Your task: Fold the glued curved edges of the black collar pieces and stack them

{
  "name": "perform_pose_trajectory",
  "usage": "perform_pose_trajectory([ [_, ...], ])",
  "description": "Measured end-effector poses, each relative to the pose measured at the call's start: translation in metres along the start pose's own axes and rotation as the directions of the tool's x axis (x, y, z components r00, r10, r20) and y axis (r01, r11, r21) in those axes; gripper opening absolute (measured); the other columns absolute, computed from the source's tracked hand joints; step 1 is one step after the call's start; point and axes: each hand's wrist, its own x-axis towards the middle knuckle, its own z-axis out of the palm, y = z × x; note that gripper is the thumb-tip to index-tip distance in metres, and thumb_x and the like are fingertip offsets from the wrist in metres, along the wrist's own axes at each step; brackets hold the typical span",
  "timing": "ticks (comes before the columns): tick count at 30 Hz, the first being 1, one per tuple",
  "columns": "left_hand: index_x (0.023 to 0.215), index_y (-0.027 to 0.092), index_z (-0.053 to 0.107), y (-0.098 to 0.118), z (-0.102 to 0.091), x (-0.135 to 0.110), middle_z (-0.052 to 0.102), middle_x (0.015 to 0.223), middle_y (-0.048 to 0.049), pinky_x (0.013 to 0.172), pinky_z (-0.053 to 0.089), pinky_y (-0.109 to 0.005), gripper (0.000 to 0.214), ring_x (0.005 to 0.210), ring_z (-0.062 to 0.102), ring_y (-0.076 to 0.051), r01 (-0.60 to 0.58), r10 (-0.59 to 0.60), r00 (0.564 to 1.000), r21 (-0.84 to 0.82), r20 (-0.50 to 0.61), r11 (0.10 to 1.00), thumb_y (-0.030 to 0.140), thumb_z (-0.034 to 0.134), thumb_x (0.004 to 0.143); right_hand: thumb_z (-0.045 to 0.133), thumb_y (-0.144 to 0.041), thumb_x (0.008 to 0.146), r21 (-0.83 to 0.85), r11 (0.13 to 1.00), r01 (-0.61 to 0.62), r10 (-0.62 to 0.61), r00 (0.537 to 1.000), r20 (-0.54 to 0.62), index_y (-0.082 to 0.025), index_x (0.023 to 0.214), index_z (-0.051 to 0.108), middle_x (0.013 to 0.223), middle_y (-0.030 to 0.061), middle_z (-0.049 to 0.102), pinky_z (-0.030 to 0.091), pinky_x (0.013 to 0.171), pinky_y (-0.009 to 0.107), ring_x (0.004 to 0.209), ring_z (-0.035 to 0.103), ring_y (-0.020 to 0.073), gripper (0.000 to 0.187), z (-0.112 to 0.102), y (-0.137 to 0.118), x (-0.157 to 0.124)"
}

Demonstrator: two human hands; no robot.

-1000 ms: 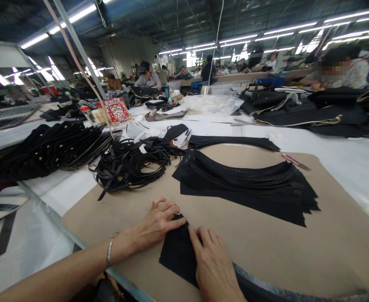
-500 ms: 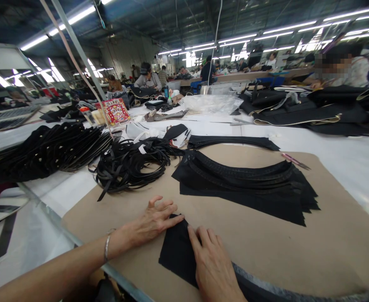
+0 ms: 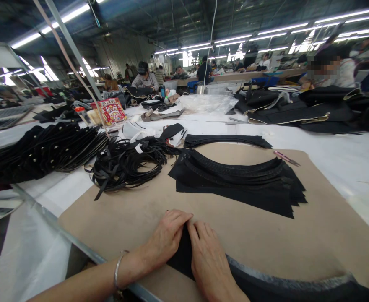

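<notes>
A black fabric piece [image 3: 182, 256] with a curved, greyish edge lies at the front of the brown board, running to the lower right. My left hand [image 3: 167, 237] is closed at its left end, fingers bent over the top corner. Flat on the same piece rests my right hand [image 3: 208, 258], its fingers stretched forward and their tips near my left fingertips. Both hands cover part of the fabric. Beyond them lies a stack of similar black fabric pieces [image 3: 235, 180], and a tangled coil of thin black strips [image 3: 128, 161] sits to its left.
The brown board [image 3: 115, 228] lies on a white table. Small pink-handled snips [image 3: 285, 158] rest at its far right. Black pieces with studs [image 3: 46, 153] are heaped at left, larger black pieces [image 3: 297, 109] at back right. A slanted pole [image 3: 74, 50] rises at left. Several people work farther back.
My left hand has moved right and curled its fingers over the fabric's corner; before, they were spread. My right hand stays on the fabric. The view has shifted slightly.
</notes>
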Motion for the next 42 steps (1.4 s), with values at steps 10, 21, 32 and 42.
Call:
perform_pose_trajectory([
  [10,0.114,0.021,0.061,0.007,0.003,0.000,0.064,0.103,-0.0056,0.087,0.044,-0.040,0.032,0.097,0.055,-0.022,-0.024,0.016,0.997,0.097,0.082,0.995,0.007,0.047,0.090,0.049,-0.011,0.088,0.208,0.968,-0.140,0.107,0.981,0.163,-0.019,0.099,0.056,0.098,0.0080,0.061,0.041,0.083,0.044,0.091,0.055,0.0269,0.016,-0.025,0.015,-0.006],
  [21,0.098,0.022,0.068,0.033,0.001,0.008,0.062,0.094,-0.0021,0.085,0.043,-0.034,0.036,0.095,0.053,-0.019,0.040,-0.044,0.976,0.022,0.214,0.999,-0.003,0.053,0.076,0.052,-0.010,0.082,0.334,0.907,-0.255,0.153,0.941,0.302,-0.020,0.091,0.060,0.095,0.0058,0.065,0.042,0.078,0.034,0.089,0.059,0.0231,0.015,-0.043,0.030,-0.001],
  [32,0.090,0.024,0.072,0.032,0.007,0.014,0.061,0.083,-0.0012,0.075,0.043,-0.027,0.038,0.086,0.054,-0.017,0.000,-0.012,0.965,0.044,0.261,0.999,-0.004,0.048,0.081,0.052,-0.008,0.083,0.356,0.897,-0.261,0.145,0.936,0.321,-0.019,0.090,0.061,0.094,0.0063,0.064,0.042,0.078,0.033,0.088,0.059,0.0226,0.016,-0.045,0.034,-0.007],
  [42,0.100,0.023,0.070,0.034,0.004,-0.003,0.059,0.087,-0.0035,0.076,0.044,-0.028,0.038,0.087,0.054,-0.018,-0.023,-0.006,0.953,0.091,0.303,0.996,0.001,0.042,0.088,0.048,-0.007,0.088,0.443,0.879,-0.178,0.056,0.960,0.275,-0.020,0.092,0.060,0.095,0.0050,0.059,0.043,0.082,0.034,0.092,0.055,0.0218,0.018,-0.041,0.045,-0.025],
])
